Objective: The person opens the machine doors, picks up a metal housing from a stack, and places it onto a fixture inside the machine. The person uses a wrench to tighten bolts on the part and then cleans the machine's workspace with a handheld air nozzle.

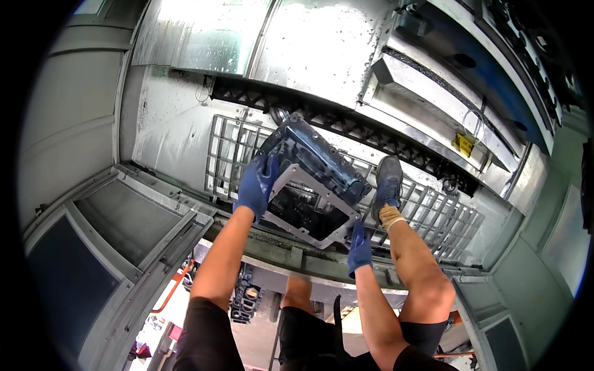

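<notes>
A dark, wet-looking cast-metal engine housing [322, 154] with a pale machined flange around a large four-sided opening is tilted between my hands, above a metal grate [427, 216]. My left hand [257, 185], in a blue glove, is closed on the housing's left side. Lower down, my right hand [359, 252], also blue-gloved, grips the corner of the flange at the right; part of its fingers is hidden behind the metal. Through the opening, dark shapes show that I cannot make out.
My shoe [388, 185] stands on the grate, right of the housing. A black toothed rail [371, 133] crosses behind it. Wet metal panels [315, 46] form the back wall, and a yellow tag [462, 144] hangs at the right. Below the front ledge, an engine block [246, 297] shows.
</notes>
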`<act>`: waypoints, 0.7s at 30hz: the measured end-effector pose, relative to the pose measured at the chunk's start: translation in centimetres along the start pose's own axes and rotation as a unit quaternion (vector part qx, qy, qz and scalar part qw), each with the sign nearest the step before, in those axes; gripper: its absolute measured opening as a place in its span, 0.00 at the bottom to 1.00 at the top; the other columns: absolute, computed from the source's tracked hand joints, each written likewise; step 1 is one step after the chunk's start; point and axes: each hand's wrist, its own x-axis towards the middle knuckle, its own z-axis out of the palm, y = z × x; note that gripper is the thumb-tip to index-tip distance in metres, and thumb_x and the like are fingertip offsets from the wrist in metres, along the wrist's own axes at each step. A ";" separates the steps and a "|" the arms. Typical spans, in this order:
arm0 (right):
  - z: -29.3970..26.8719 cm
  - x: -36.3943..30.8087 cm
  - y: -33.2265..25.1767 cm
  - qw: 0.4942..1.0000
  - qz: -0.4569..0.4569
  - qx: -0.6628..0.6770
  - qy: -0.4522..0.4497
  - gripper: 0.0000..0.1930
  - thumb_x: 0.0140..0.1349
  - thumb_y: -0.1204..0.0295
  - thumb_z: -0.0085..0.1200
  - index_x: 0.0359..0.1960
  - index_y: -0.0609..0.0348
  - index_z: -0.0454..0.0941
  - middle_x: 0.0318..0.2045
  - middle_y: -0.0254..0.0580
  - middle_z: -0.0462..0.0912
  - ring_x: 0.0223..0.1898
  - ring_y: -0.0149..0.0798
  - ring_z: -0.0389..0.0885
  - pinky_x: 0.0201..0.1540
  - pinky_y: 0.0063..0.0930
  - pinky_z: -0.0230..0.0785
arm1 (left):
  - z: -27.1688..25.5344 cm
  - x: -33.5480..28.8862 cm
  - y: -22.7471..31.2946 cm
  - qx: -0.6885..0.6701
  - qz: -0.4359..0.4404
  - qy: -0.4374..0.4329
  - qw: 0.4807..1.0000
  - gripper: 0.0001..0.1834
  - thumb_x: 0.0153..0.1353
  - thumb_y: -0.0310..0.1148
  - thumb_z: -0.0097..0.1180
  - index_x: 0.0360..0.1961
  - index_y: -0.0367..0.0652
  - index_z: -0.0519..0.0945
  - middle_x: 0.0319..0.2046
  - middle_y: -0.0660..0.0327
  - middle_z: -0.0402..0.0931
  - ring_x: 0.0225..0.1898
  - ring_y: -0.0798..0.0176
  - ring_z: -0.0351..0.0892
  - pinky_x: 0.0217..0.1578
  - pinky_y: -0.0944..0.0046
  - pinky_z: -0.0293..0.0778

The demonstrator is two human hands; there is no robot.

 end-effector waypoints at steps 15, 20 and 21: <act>23.6 15.6 -11.5 0.620 -0.338 -0.676 -0.210 0.22 0.58 0.53 0.52 0.44 0.60 0.76 0.40 0.56 0.80 0.42 0.54 0.79 0.45 0.41 0.68 | 17.8 -9.8 -5.4 -0.476 -0.205 0.401 0.755 0.30 0.54 0.24 0.57 0.60 0.39 0.64 0.51 0.54 0.71 0.52 0.60 0.70 0.53 0.63 0.64; 21.8 23.9 -10.1 0.715 -0.235 -0.604 -0.263 0.19 0.58 0.55 0.56 0.36 0.62 0.81 0.27 0.46 0.83 0.31 0.35 0.79 0.40 0.31 0.69 | 18.6 -9.9 -6.1 -0.354 -0.256 0.395 0.808 0.25 0.52 0.22 0.56 0.54 0.39 0.68 0.44 0.58 0.75 0.45 0.64 0.74 0.48 0.67 0.67; 23.0 20.7 -10.2 0.699 -0.245 -0.612 -0.280 0.18 0.59 0.58 0.55 0.39 0.63 0.81 0.28 0.42 0.83 0.30 0.29 0.76 0.38 0.28 0.68 | 18.5 -10.0 -6.4 -0.377 -0.261 0.400 0.794 0.25 0.52 0.23 0.56 0.53 0.39 0.68 0.43 0.58 0.76 0.44 0.64 0.74 0.48 0.67 0.67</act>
